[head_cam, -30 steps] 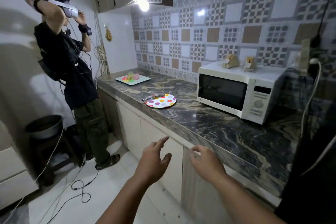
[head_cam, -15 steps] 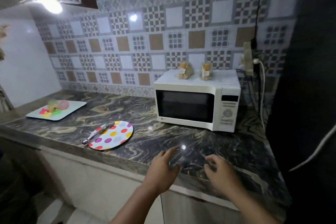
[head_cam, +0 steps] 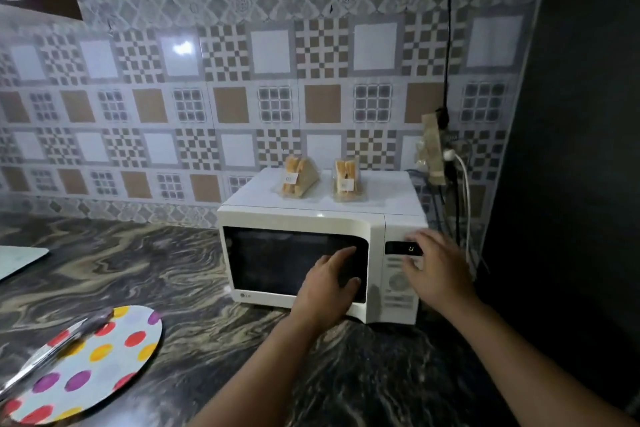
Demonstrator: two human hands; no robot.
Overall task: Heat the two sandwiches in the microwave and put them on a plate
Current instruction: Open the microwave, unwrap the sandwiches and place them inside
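Observation:
A white microwave (head_cam: 294, 218) stands on the dark marbled counter, its door closed. Two wrapped triangular sandwiches sit on its top: the left sandwich (head_cam: 300, 175) and the right sandwich (head_cam: 346, 179). My left hand (head_cam: 329, 282) is in front of the right part of the dark door window, fingers spread and holding nothing. My right hand (head_cam: 438, 267) is in front of the control panel by the lit display, fingers loosely spread, empty. Whether either hand touches the microwave I cannot tell. A polka-dot plate (head_cam: 104, 364) lies at the lower left.
Metal tongs (head_cam: 52, 350) lie across the plate's left side. A corner of a pale tray (head_cam: 17, 260) shows at the left edge. A power strip (head_cam: 433, 149) with cables hangs right of the microwave, next to a tall dark appliance (head_cam: 571, 149).
The view has moved in close to the microwave. Both hands have risen from the counter's front edge to the microwave's front, left at the door, right at the control panel.

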